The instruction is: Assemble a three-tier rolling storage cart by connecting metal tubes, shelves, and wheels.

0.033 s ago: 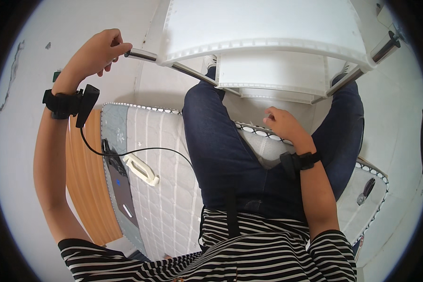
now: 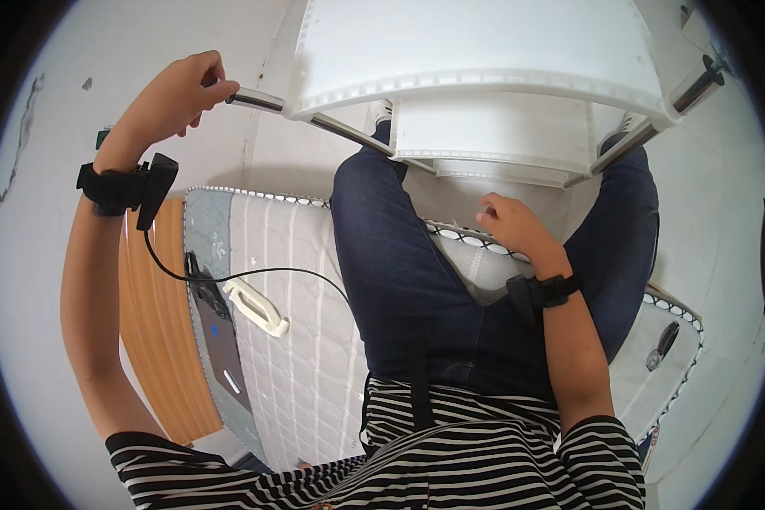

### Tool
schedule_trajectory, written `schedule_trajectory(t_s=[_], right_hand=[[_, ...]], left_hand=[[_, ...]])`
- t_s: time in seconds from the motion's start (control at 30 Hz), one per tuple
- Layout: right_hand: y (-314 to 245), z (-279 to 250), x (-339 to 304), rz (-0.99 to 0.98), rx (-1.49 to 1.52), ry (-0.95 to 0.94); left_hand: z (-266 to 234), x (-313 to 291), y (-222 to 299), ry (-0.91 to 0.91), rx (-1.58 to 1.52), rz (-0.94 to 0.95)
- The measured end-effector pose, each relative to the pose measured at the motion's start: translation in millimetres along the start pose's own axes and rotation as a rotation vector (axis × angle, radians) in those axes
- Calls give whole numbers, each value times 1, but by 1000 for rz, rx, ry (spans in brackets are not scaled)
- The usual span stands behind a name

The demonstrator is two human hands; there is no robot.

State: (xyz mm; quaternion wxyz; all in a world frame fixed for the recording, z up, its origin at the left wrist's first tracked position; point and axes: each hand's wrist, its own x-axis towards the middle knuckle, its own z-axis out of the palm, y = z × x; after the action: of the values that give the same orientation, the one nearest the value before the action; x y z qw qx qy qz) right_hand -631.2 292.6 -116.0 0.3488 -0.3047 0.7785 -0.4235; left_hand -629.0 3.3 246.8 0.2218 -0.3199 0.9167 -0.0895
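Note:
My left hand (image 2: 178, 98) is closed at the black-capped end of a chrome metal post (image 2: 259, 99). This post belongs to a white plastic shelf rack (image 2: 476, 51) lying in front of me, its shelves between my legs. The fingers' far side is hidden, but thumb and fingertips meet around the cap. My right hand (image 2: 516, 225) hovers between my thighs, fingers loosely bent and a gap by the thumb, with nothing seen in it. At the rack's right, another chrome post (image 2: 699, 83) ends in a black cap.
I sit on a grey quilted mattress (image 2: 289, 357). On its left lie a cream plastic handle-shaped piece (image 2: 257, 308), a dark flat device (image 2: 221, 340) and a black cable (image 2: 263, 270) running from my left wrist strap. A watch (image 2: 661, 347) lies at the right. A white wall (image 2: 42, 212) stands left.

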Motion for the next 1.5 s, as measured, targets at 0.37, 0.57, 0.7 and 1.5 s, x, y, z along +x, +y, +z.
schedule_trajectory(t_s=[0.37, 0.57, 0.7, 1.5], right_hand=[[-1, 0, -1, -7, -26, -18], [0, -1, 0, 18, -2, -31], [-1, -2, 0, 16, 9, -26], [-3, -1, 0, 19, -74, 0]], left_hand=[[9, 3, -26, 170, 72, 434], [3, 5, -20, 40, -166, 74], [-3, 3, -9, -23, -229, -42], [-9, 5, -13, -91, -203, 4]])
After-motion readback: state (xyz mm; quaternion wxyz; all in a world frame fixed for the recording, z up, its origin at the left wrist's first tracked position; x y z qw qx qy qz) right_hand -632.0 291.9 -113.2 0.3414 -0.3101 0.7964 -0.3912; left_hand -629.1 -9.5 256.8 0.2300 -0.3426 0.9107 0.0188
